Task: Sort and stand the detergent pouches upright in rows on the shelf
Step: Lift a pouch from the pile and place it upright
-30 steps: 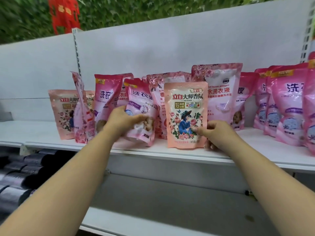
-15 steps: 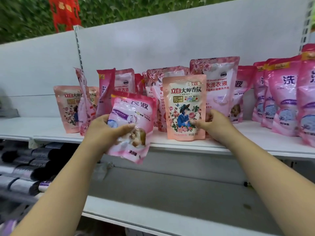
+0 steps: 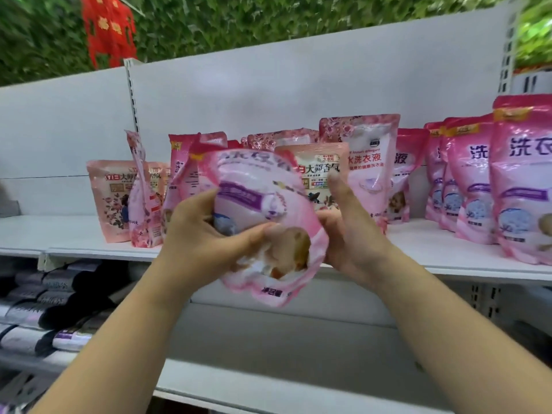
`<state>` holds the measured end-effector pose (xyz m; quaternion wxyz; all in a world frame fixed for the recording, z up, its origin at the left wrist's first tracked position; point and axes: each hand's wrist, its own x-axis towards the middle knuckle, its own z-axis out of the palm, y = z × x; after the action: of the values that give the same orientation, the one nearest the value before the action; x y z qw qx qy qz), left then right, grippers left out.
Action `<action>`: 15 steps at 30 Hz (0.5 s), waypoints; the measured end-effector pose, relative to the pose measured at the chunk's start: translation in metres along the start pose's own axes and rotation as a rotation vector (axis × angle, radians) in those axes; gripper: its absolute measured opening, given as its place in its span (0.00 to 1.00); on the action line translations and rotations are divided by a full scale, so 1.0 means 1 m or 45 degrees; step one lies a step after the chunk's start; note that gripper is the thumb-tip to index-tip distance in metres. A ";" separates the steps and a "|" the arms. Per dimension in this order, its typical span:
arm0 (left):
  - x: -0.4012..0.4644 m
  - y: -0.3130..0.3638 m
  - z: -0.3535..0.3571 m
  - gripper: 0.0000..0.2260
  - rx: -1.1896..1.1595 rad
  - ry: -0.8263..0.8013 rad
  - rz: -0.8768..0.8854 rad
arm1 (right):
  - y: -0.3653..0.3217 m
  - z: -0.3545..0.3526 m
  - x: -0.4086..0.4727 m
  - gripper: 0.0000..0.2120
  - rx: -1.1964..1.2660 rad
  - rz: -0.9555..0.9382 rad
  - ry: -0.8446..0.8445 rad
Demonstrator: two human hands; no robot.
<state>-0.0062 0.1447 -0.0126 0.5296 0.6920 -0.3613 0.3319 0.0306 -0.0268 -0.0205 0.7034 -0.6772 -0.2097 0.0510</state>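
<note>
I hold a pink detergent pouch (image 3: pixel 263 210) in front of the white shelf (image 3: pixel 448 255), tilted and off the board. My left hand (image 3: pixel 200 237) grips its left side with the thumb across the front. My right hand (image 3: pixel 349 231) holds its right edge from behind, thumb raised. Behind it a peach floral pouch (image 3: pixel 319 171) stands on the shelf, partly hidden. More pink pouches (image 3: pixel 367 162) stand behind. A row of large pink pouches (image 3: pixel 478 180) stands at the right. A peach pouch (image 3: pixel 110 198) and leaning pink pouches (image 3: pixel 143 198) are at the left.
The white back panel (image 3: pixel 268 94) rises behind the pouches. Dark rolled packs (image 3: pixel 44 306) lie on the lower shelf at the left. A lower white shelf board (image 3: pixel 283 354) runs beneath. Green foliage and a red ornament (image 3: pixel 109 28) show above.
My left hand has pulled the pink pouch off the shelf toward me. My right hand has let go of the peach floral pouch and moved onto the pink pouch's right edge.
</note>
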 end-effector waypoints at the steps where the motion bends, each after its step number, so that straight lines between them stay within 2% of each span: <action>1: 0.002 0.005 0.007 0.10 0.041 -0.088 0.086 | -0.008 0.002 -0.003 0.40 0.173 0.005 -0.059; 2: 0.004 0.008 0.013 0.12 0.083 -0.175 0.156 | -0.015 0.001 -0.006 0.37 0.337 -0.019 -0.044; 4: 0.010 0.006 0.025 0.14 0.100 -0.241 0.153 | -0.022 -0.004 -0.011 0.28 0.567 -0.127 0.144; 8: 0.034 -0.015 0.054 0.21 -0.152 -0.256 -0.196 | -0.037 -0.024 -0.022 0.04 0.618 -0.532 0.620; 10: 0.046 -0.018 0.076 0.24 -0.324 -0.339 -0.276 | -0.051 -0.035 -0.028 0.03 0.519 -0.721 0.727; 13: 0.066 -0.015 0.110 0.18 -0.460 -0.338 -0.284 | -0.070 -0.058 -0.033 0.05 0.271 -0.972 0.797; 15: 0.078 -0.015 0.137 0.16 -0.512 -0.328 -0.311 | -0.075 -0.083 -0.032 0.06 0.076 -0.976 0.944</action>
<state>0.0574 0.0027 0.0156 0.6424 0.6478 -0.3981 0.0961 0.0165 -0.1216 0.0454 0.7174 -0.5045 -0.1779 -0.4464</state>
